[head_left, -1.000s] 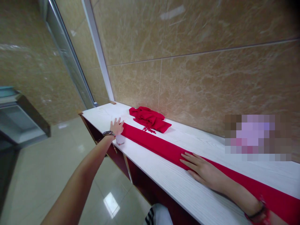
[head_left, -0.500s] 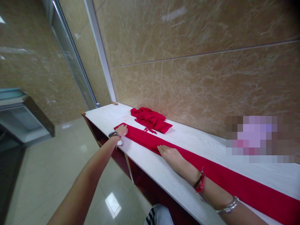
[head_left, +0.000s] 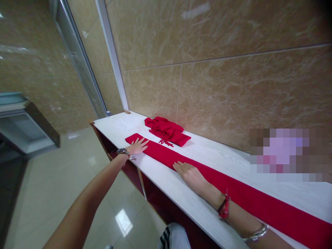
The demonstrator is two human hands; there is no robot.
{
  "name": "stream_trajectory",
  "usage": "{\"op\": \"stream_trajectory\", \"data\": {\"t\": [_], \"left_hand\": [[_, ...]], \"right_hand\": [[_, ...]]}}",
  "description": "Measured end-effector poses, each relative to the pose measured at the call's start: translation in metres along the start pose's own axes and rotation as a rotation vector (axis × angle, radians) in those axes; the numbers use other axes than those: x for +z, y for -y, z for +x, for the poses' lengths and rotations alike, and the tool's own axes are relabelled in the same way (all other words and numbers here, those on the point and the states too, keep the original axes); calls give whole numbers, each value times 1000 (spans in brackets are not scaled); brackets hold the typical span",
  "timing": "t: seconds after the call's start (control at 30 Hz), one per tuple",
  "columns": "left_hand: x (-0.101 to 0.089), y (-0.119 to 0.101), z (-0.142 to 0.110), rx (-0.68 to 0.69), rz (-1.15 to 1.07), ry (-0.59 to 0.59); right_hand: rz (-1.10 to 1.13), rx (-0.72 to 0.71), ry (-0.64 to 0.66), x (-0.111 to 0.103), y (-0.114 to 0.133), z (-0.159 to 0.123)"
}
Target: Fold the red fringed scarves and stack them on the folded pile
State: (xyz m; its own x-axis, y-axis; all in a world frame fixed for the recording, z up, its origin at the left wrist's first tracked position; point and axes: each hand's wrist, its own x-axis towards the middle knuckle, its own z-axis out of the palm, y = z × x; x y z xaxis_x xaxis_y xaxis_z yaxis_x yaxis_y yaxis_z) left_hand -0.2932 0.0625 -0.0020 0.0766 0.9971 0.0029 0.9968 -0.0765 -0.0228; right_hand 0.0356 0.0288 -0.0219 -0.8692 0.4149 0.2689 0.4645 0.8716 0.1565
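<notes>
A long red scarf (head_left: pixel 243 188), folded into a narrow flat strip, runs along the white countertop (head_left: pixel 166 180) from its far end to the lower right. Near the strip's far end my left hand (head_left: pixel 138 146) lies on it with fingers spread. My right hand (head_left: pixel 189 173) rests flat on the middle of the strip, fingers stretched out along its near edge. Neither hand grips the cloth. Behind the strip, against the wall, lies a crumpled red scarf (head_left: pixel 168 130) with fringe showing.
A marbled tile wall (head_left: pixel 220 97) borders the counter's back edge. Below the top are open dark red shelves (head_left: pixel 166 200). To the left stands another cabinet (head_left: pixel 28 128) on the shiny tiled floor (head_left: pixel 85 166). A blurred-out patch (head_left: pixel 282 148) covers something at the right.
My left hand has shifted slightly right along the strip, and its fingers have gone from bunched at the far end to spread flat. My right hand has stayed nearly in place.
</notes>
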Motion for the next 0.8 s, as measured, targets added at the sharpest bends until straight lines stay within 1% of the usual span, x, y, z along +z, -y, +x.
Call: {"op": "stream_trajectory", "data": {"t": [0.07,0.17,0.2,0.23,0.37,0.53,0.6,0.67,0.7,0.73,0.8], "left_hand": [[-3,-9,-2,97,25,-65],[-8,-26,-10,385,21,-132],[-9,-31,-14,444,32,-143],[-10,-35,-17,467,57,-151],[-8,-44,-23,475,202,-187],[-3,-60,-24,493,265,-253],[0,-68,-24,466,269,-273],[3,-71,-22,421,267,-286],[5,-69,-22,403,268,-285],[7,-65,-21,386,272,-277],[11,-48,-20,348,282,-244]], "right_hand": [[-13,14,9,-3,1,2],[-35,58,17,-11,5,10],[-41,74,21,-13,7,15],[-45,89,29,-15,8,20],[-22,162,87,-14,13,40],[150,398,133,-13,12,51],[224,448,120,-16,11,51],[268,432,83,-16,11,48],[273,405,63,-15,11,46],[267,370,44,-13,10,44],[234,290,10,-5,10,40]]}}
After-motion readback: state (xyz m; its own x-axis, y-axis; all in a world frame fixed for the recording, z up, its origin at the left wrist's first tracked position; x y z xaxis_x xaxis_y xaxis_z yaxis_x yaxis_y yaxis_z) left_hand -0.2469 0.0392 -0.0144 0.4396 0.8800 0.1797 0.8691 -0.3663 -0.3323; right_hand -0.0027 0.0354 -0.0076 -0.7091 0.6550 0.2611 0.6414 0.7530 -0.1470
